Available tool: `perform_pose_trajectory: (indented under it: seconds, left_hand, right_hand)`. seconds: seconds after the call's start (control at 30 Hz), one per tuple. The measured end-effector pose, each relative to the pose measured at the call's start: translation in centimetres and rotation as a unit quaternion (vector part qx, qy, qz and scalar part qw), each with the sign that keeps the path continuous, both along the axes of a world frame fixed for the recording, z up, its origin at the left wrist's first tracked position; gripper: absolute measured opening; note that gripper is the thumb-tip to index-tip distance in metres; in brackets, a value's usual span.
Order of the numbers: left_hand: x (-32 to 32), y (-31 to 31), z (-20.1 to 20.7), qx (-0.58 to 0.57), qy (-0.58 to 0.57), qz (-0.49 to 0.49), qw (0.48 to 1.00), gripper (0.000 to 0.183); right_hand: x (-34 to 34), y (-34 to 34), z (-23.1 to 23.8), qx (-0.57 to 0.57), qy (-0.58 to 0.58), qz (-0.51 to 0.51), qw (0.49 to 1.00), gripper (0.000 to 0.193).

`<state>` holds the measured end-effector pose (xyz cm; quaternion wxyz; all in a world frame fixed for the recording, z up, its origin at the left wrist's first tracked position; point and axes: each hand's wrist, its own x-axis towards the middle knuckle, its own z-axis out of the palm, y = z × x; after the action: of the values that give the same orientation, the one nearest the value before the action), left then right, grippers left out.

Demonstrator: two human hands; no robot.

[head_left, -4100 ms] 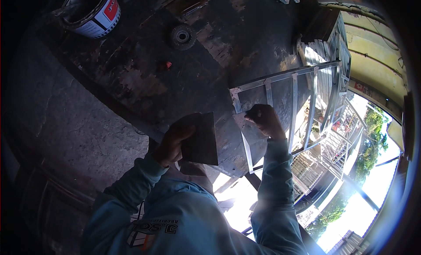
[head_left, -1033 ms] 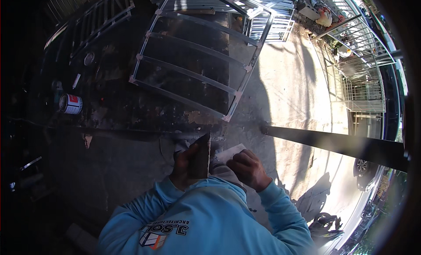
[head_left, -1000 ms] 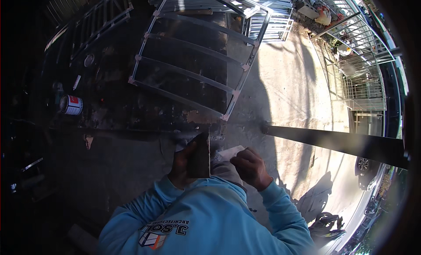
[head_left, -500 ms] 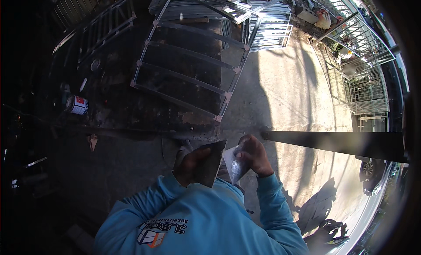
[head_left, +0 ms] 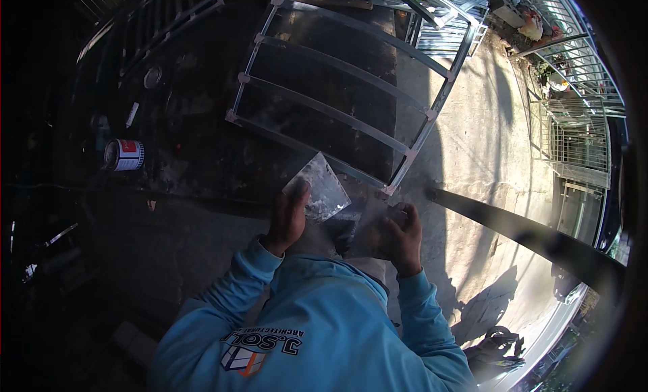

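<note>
My left hand [head_left: 290, 220] grips a flat, square plate [head_left: 322, 189] by its left edge; the pale upper face is smeared and spotted. Close on its right, my right hand [head_left: 403, 237] pinches a thin flat scraper blade [head_left: 368, 223], which looks dark and slightly blurred. A small gap separates the two pieces. Just beyond both hands lies a metal frame [head_left: 405, 166] with several crossbars, and pinkish filler patches [head_left: 432, 114] cover its joints. The frame rests on a dark table [head_left: 202, 169].
An open can [head_left: 128, 154] with a red and white label stands on the table at left, with a round lid [head_left: 152, 77] farther back. More metal frames [head_left: 449, 38] are stacked at the far right. A dark beam [head_left: 513, 227] juts in from the right over the sunlit floor.
My left hand has turned its plate so the pale face shows, and moved it forward. The right hand's blade has tilted from bright to dark. The view has shifted, placing the frame farther right.
</note>
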<state>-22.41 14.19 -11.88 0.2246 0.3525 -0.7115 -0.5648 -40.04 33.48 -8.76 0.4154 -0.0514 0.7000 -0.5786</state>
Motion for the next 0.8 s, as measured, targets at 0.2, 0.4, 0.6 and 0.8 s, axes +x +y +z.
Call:
perform_pose_trajectory:
  seconds: [0.2, 0.4, 0.6, 0.8]
  left_hand:
    - [-0.5, -0.6, 0.4, 0.054, 0.069, -0.023, 0.996, 0.039]
    - [-0.4, -2.0, 2.1, -0.041, -0.021, -0.228, 0.972, 0.048]
    - [1.1, -3.0, 1.0, 0.136, -0.064, -0.4, 0.904, 0.05]
    - [-0.6, -5.3, -0.9, 0.561, -0.005, -0.213, 0.8, 0.049]
  right_hand:
    - [3.2, -5.9, 0.7, 0.012, 0.011, -0.072, 0.997, 0.029]
    - [5.2, -8.0, 0.6, 0.004, -0.016, -0.105, 0.994, 0.028]
    - [6.0, -8.1, 4.0, 0.0, -0.064, -0.214, 0.975, 0.022]
    - [4.8, -7.7, 6.2, -0.022, 0.359, 0.056, 0.931, 0.034]
